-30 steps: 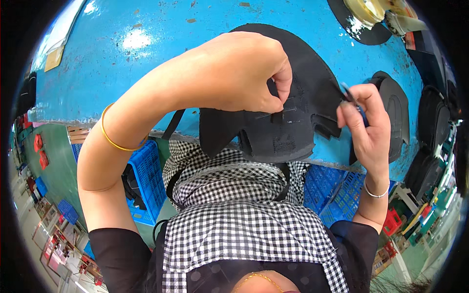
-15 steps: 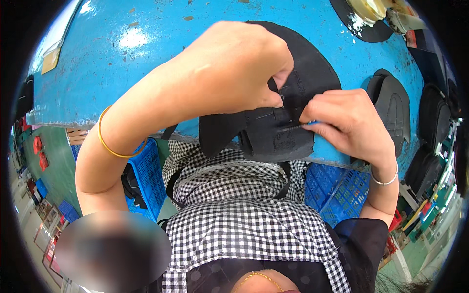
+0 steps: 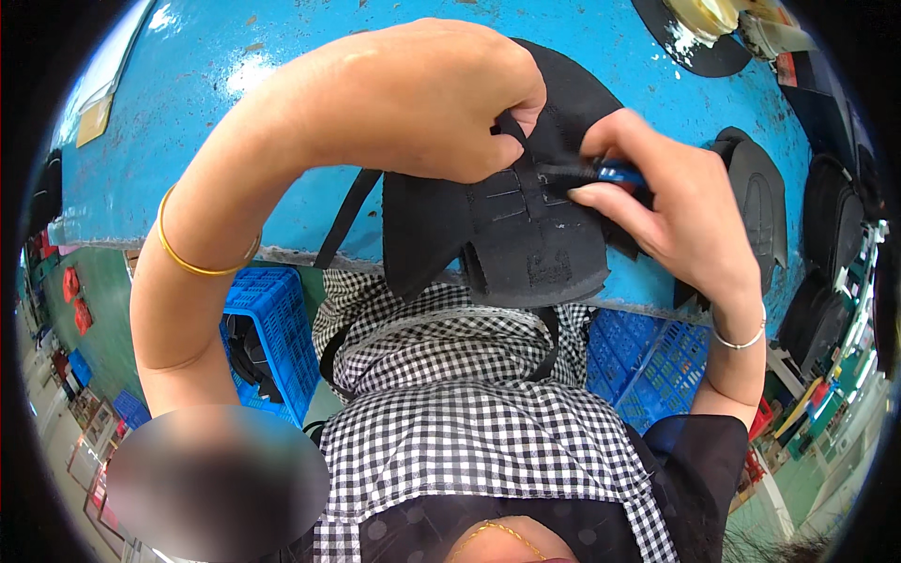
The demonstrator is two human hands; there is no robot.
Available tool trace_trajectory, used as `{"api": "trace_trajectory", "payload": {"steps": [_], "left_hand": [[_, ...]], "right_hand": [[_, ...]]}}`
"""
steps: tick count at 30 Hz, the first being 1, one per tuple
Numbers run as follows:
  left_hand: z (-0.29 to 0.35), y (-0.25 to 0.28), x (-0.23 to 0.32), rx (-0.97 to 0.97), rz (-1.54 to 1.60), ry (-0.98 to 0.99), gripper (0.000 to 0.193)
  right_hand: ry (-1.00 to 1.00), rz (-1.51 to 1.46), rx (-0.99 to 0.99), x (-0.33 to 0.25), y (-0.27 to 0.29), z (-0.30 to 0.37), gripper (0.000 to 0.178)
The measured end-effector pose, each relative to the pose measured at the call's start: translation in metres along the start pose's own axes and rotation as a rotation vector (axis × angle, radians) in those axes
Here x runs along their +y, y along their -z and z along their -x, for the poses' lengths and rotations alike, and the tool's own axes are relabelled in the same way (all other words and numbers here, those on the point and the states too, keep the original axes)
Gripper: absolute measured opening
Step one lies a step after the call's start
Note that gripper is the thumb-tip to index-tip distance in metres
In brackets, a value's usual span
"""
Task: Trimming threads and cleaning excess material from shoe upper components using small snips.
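Shifting farther since the earlier frame, the left hand (image 3: pixel 441 98) is pinching a black strap (image 3: pixel 532 188) in a narrow grip. Beneath, a black panel (image 3: pixel 422 220) is lying along the desk's (image 3: pixel 122 188) near edge; the right hand (image 3: pixel 680 192), also farther, is holding a blue-handled tool (image 3: pixel 618 173) over it.

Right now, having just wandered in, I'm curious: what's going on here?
A person in a checked apron is working over a slitted black panel lying on a blue table. The left hand pinches a narrow black strip above the panel. The right hand grips a blue-handled tool, its blurred tip close to the strip. Another dark, curved piece lies to the right.
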State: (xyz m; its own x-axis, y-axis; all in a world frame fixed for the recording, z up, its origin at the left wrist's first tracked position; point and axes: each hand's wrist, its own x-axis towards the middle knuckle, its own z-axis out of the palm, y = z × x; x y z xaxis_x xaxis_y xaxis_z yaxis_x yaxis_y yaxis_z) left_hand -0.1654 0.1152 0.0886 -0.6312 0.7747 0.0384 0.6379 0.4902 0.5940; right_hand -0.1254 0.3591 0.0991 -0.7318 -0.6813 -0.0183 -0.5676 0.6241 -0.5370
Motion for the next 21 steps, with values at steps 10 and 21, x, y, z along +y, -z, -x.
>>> {"api": "trace_trajectory", "payload": {"steps": [10, 21], "left_hand": [[-0.004, 0.015, -0.001, -0.105, 0.096, 0.097, 0.014], [0.007, 0.046, 0.008, 0.425, 0.805, 0.288, 0.019]], "right_hand": [[-0.024, 0.079, 0.074, 0.011, -0.010, -0.007, 0.025], [0.061, 0.632, 0.201, -0.066, -0.061, 0.008, 0.014]]}}
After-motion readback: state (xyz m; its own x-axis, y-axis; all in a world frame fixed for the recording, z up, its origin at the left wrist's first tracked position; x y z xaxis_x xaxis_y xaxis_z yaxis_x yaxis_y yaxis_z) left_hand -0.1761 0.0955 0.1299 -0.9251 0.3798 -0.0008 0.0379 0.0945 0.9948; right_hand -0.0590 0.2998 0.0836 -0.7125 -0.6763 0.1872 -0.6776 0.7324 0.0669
